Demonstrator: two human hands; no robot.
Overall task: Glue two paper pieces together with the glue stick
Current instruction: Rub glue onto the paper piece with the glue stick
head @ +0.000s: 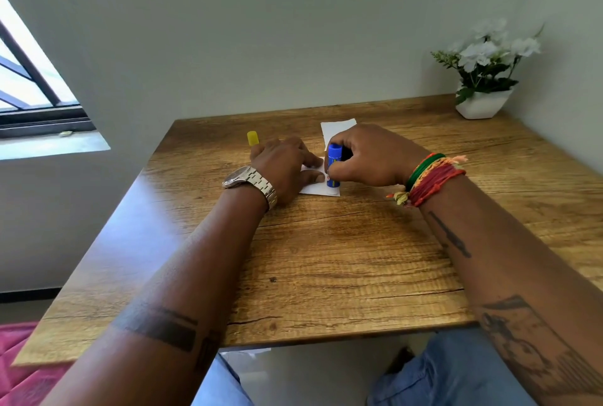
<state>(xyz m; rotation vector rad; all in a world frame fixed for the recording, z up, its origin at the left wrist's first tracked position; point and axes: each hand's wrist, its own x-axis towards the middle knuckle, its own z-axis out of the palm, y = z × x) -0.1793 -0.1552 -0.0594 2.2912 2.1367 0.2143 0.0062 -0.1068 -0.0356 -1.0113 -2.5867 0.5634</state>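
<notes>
A blue glue stick (333,157) stands upside down in my right hand (368,157), its tip pressed onto the near right corner of a small white paper piece (318,188). My left hand (284,165) lies flat on that paper's left part, fingers spread, holding it on the wooden table (342,258). A second white paper piece (336,130) lies just beyond my right hand, partly hidden by it. The glue stick's yellow cap (253,138) stands upright behind my left hand.
A white pot of white flowers (486,79) stands at the table's far right corner against the wall. A window (29,86) is at the left. The table's front edge is close to my knees.
</notes>
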